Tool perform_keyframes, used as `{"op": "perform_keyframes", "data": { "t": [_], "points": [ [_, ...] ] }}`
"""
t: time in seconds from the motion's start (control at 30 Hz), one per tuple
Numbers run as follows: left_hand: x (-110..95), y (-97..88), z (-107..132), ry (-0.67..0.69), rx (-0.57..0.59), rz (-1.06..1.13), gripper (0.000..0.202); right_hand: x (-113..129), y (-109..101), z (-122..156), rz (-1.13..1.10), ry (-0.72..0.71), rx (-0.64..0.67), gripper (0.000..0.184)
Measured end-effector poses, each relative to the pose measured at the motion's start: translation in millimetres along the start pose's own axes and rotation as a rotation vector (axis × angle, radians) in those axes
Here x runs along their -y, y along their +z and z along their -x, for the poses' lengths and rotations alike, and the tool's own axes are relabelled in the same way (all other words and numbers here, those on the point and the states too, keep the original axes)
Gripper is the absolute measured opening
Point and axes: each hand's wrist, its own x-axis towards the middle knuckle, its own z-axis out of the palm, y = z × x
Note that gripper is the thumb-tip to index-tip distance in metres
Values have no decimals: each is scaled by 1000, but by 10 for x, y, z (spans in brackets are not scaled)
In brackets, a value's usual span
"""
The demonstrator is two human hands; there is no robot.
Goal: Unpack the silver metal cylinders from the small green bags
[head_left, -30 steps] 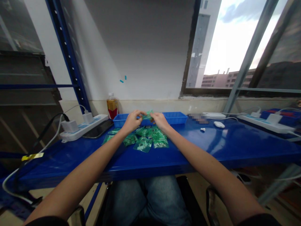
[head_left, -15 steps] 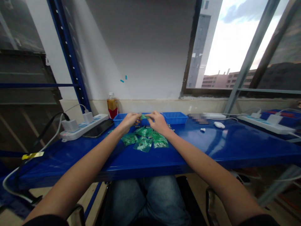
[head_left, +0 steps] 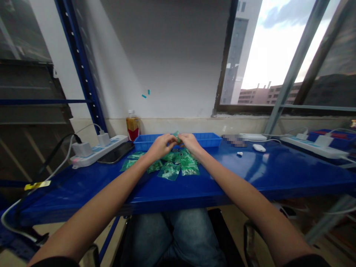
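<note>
My left hand (head_left: 164, 144) and my right hand (head_left: 190, 143) meet in front of the blue trays, both closed on a small green plastic bag (head_left: 176, 135). Its upper part pokes out between the fingers; the rest is hidden behind them. Below the hands, several green plastic bags (head_left: 169, 170) lie spread on the blue table (head_left: 172, 194), with small parts inside that I cannot make out. More of the bags (head_left: 130, 162) lie beside my left wrist. A blue tray (head_left: 207, 140) stands behind my right hand, and blue tray wall (head_left: 143, 141) shows behind my left.
At the left lie a black phone (head_left: 116, 152) and a power strip (head_left: 100, 150) with plugged-in chargers. A drink bottle (head_left: 132, 126) stands by the wall. To the right are a white earbud case (head_left: 259, 148), an earbud (head_left: 239, 153) and another power strip (head_left: 314, 145).
My left hand has moved right, closer to my right hand. The green bag between them has gone from stretched sideways to pointing upward. More bags on the left are uncovered.
</note>
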Motion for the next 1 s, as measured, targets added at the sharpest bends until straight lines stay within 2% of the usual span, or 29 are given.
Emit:
{"op": "perform_keyframes", "data": {
  "t": [0.07, 0.17, 0.27, 0.4, 0.5, 0.6, 0.7, 0.83, 0.93, 1.0],
  "points": [
    [4, 2, 5, -12, 4, 2, 16, -10, -10, 10, 151, -106, -41, 32],
    [49, 18, 16, -74, -47, 60, 33, 6, -2, 49, 445, -377, -116, 28],
    [138, 49, 15, -247, -129, 258, 51, 52, 23, 100, 668, -608, -121, 24],
    [246, 62, -20, -522, -171, 526, 57, 103, 38, 154, 852, -706, -52, 26],
    [262, 47, -42, -587, -190, 654, 44, 110, 47, 178, 888, -744, -20, 27],
    [227, 42, -49, -529, -240, 673, 33, 107, 72, 187, 792, -716, -70, 24],
    [176, 60, -48, -442, -276, 593, 30, 105, 95, 179, 645, -638, -115, 18],
    [115, 73, -34, -391, -316, 457, 26, 90, 90, 136, 461, -532, -131, 13],
    [66, 53, -14, -276, -339, 234, 19, 72, 74, 81, 256, -316, -88, 33],
    [42, 42, -1, -164, -281, 90, 13, 60, 67, 46, 101, -127, -47, 48]
  ]
}}
